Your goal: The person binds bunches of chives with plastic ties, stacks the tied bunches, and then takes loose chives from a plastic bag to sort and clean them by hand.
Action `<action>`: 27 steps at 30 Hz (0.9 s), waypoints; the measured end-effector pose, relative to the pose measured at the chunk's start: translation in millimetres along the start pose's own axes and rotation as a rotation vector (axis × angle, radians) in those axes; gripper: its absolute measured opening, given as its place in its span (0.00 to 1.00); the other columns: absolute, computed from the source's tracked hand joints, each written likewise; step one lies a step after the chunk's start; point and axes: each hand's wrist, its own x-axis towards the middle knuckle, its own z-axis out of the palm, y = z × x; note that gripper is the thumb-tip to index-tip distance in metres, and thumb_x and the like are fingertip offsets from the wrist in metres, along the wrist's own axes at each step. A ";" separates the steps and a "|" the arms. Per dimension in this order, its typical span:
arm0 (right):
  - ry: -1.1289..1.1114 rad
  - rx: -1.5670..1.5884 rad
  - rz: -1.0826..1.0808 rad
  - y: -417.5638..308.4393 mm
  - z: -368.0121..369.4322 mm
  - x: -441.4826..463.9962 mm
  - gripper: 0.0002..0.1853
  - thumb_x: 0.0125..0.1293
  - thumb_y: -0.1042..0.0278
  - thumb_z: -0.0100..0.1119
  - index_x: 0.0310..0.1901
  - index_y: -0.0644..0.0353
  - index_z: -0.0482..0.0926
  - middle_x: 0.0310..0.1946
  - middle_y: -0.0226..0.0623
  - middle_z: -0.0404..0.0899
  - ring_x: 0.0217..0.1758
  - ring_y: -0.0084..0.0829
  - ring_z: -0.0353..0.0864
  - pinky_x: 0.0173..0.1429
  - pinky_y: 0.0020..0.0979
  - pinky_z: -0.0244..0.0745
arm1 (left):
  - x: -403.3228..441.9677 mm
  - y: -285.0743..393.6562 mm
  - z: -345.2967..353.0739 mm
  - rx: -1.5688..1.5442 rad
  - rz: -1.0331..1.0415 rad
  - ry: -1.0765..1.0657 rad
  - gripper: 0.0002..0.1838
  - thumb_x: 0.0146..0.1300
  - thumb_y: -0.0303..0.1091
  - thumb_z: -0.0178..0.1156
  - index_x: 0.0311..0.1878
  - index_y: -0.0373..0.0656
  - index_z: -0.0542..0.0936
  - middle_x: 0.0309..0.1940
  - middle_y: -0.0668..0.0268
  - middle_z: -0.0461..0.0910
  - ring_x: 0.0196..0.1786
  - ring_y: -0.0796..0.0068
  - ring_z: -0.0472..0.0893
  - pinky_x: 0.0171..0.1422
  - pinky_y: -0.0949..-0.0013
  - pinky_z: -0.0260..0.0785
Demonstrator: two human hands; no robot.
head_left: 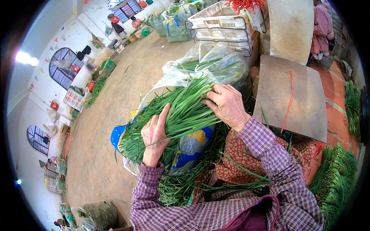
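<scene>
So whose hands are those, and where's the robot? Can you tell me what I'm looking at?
There's no robot here, just a person. The one picture comes from a camera worn on their head, looking forward and down. The left hand lies on a bunch of long green leaves, and the right hand holds it near the paler ends. Beside them, a flat board has a thin red strip lying on it. More greens are stacked in bundles at the lower right.
</scene>
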 end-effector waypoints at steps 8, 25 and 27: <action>0.038 0.011 0.013 2.5 3.9 -12.2 0.10 0.52 0.68 0.68 0.33 0.60 0.78 0.31 0.35 0.72 0.34 0.37 0.79 0.37 0.34 0.76 | -5.6 -3.7 -3.0 0.151 0.046 -0.054 0.51 0.33 0.23 0.70 0.69 0.61 0.68 0.31 0.65 0.73 0.35 0.63 0.79 0.39 0.61 0.73; -0.033 -0.089 0.080 -1.4 -25.1 24.0 0.17 0.59 0.50 0.64 0.43 0.52 0.82 0.34 0.33 0.76 0.41 0.32 0.78 0.43 0.33 0.77 | -30.0 -24.1 -17.4 0.276 0.100 0.044 0.48 0.34 0.25 0.68 0.68 0.62 0.70 0.35 0.65 0.74 0.37 0.66 0.78 0.40 0.63 0.72; 0.006 -0.063 0.027 -1.1 -13.9 27.9 0.15 0.59 0.52 0.64 0.41 0.52 0.81 0.33 0.33 0.76 0.41 0.33 0.79 0.43 0.34 0.76 | -27.8 -18.1 -18.4 0.261 0.117 0.028 0.47 0.35 0.25 0.68 0.67 0.63 0.70 0.36 0.65 0.74 0.37 0.66 0.78 0.40 0.63 0.72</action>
